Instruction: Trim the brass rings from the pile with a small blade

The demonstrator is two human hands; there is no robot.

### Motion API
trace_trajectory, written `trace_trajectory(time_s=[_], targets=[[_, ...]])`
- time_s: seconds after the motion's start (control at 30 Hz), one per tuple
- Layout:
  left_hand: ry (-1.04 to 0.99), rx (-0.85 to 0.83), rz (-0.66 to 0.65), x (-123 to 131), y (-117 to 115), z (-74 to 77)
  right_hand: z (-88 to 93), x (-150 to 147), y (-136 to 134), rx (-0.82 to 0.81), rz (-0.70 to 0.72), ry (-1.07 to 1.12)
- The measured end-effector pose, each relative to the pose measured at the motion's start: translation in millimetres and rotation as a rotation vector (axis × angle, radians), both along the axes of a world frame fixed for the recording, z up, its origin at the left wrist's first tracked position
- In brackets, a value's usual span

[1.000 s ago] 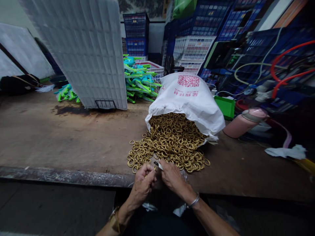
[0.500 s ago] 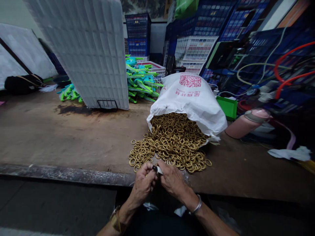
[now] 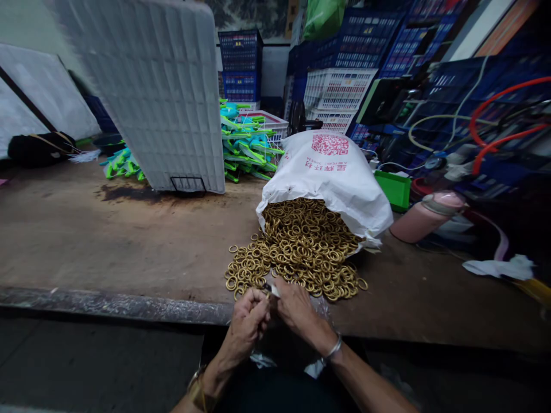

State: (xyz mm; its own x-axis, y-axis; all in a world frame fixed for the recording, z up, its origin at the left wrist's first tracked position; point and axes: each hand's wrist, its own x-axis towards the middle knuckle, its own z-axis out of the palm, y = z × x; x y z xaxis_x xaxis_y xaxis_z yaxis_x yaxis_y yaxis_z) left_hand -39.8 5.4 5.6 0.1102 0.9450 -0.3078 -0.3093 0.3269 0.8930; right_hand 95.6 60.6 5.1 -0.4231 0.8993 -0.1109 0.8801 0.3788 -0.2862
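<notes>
Many gold-coloured rings (image 3: 297, 252) spill in a heap from the mouth of a white woven sack (image 3: 331, 172) lying on the table. At the table's front edge, my left hand (image 3: 249, 318) is closed in a pinch, with what looks like a single gold ring at its fingertips. My right hand (image 3: 299, 310) is closed around a small knife-like tool (image 3: 274, 290) with a dark tip and a pale part. The tool touches or nearly touches the ring, partly hidden by my fingers.
A tall white ribbed tray (image 3: 172, 115) stands upright on the table (image 3: 129, 246). Behind it lie green and turquoise plastic parts (image 3: 247, 143). A pink bottle (image 3: 426, 215) and a green bin (image 3: 394, 189) are at the right; blue crates (image 3: 241, 63) are stacked behind.
My left hand has moved slightly down and left, and the tool's dark tip now points further up and left. The ring heap looks the same.
</notes>
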Motion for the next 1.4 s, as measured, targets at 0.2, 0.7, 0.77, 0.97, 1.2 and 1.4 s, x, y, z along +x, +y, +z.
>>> trace_trajectory(time_s=[0.2, 0.7, 0.77, 0.97, 1.2, 1.4], targets=[[-0.302, 0.007, -0.008, 0, -3, 12.7, -5.2, 8, 11, 0.000, -0.157, 0.293], [-0.293, -0.125, 0.096, 0, 5, -0.2, 2.6, -19, -7, -0.457, -0.231, 0.883], [-0.279, -0.137, 0.116, 0, 5, -1.8, 0.9, -17, -6, -0.308, -0.222, 0.802], [-0.243, -0.113, 0.122, -1, 4, -3.7, 2.7, -11, -5, -0.095, -0.122, 0.697], [0.066, 0.003, 0.184, 2, 7, -4.1, 5.2, -12, -5, -0.200, -0.154, 0.765], [0.146, 0.091, 0.152, 6, 8, -5.0, -5.0, -12, 0, -0.233, -0.155, 0.782]])
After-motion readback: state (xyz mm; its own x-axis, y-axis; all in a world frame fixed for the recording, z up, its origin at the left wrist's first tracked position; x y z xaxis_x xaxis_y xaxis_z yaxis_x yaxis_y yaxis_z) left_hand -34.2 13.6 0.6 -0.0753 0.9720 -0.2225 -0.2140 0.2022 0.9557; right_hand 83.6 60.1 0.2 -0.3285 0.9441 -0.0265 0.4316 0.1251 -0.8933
